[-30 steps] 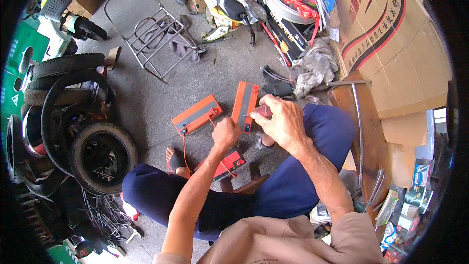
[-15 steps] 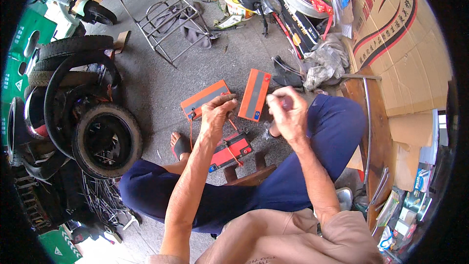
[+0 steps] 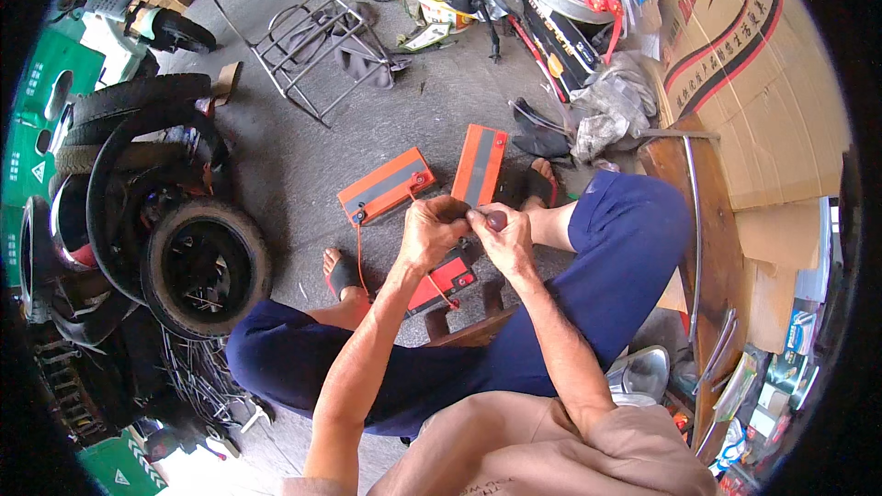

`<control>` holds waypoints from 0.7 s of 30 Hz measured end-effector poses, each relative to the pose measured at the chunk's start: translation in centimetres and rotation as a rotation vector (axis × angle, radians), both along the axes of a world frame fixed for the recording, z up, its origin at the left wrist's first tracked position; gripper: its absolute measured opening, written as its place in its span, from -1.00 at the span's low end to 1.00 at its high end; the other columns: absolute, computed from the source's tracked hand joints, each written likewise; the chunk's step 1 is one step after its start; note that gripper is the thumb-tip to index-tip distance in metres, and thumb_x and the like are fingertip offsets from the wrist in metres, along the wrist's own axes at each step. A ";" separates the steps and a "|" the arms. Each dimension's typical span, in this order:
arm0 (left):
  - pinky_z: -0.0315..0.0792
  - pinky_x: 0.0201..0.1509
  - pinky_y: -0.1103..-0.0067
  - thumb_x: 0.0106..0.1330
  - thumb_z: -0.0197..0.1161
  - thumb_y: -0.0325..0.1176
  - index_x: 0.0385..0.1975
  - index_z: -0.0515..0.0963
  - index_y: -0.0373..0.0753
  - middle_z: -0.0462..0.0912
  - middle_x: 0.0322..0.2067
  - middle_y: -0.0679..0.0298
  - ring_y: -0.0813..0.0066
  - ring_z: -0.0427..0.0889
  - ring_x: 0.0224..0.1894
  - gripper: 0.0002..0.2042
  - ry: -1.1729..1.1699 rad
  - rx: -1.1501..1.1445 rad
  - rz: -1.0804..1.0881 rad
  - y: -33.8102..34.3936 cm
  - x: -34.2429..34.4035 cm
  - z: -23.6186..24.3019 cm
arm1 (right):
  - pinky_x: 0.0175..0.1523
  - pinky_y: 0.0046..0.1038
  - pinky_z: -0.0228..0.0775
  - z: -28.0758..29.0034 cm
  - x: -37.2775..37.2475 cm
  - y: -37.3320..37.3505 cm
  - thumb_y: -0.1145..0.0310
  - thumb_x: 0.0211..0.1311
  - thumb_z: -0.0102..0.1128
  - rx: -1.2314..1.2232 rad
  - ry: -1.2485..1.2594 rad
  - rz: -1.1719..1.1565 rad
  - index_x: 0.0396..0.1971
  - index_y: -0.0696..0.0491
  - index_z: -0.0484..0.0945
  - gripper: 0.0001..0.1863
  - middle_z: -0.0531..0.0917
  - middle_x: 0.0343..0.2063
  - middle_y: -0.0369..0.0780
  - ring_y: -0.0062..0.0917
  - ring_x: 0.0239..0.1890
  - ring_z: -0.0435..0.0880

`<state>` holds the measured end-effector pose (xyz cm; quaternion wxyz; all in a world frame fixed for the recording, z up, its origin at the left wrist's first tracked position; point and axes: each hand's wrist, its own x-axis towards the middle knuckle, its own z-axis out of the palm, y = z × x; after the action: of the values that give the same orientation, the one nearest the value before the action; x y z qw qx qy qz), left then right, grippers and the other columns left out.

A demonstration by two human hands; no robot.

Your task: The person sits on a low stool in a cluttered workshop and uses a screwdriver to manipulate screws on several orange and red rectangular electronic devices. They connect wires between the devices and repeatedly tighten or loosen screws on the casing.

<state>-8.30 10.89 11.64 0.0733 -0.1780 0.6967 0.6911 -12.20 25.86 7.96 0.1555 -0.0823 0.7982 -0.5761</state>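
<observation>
In the head view, my left hand (image 3: 429, 232) and my right hand (image 3: 505, 245) meet above the floor. My right hand is closed around a screwdriver with a dark red handle (image 3: 496, 219). The fingers of my left hand are pinched at its tip end; what they hold is too small to make out. Beyond them lie two orange batteries with grey stripes, one at the left (image 3: 375, 186), one at the right (image 3: 480, 158). A red-and-black battery (image 3: 428, 288) is partly hidden beneath my hands. An orange wire (image 3: 360, 257) runs down from the left battery.
Stacked tyres (image 3: 204, 262) crowd the left. A metal rack (image 3: 322, 69), bags and parts (image 3: 542, 9) lie farther back. A large cardboard sheet (image 3: 735, 83) and wooden board (image 3: 712, 257) line the right. My bent legs (image 3: 606, 257) and bare, sandalled feet frame the batteries.
Both hands have come together: the right moved left, the left rose and shifted right. My right foot now shows beside the right battery. The view has shifted slightly.
</observation>
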 end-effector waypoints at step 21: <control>0.52 -0.29 0.55 0.09 0.10 -0.52 -0.25 0.63 -0.39 0.70 -0.39 0.20 0.49 0.63 -0.37 -0.75 0.017 -0.270 -0.098 -0.9 -2.7 -1.6 | -0.44 -0.47 0.41 0.4 0.4 -1.3 0.47 0.12 0.33 0.088 0.262 -0.276 -0.42 0.16 0.61 -0.91 0.64 -0.61 -0.20 -0.57 -0.54 0.61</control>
<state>-11.04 10.00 10.06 0.0762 -0.1461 0.7919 0.5880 -11.81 24.53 8.40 -0.0265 -0.0395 0.8397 -0.5409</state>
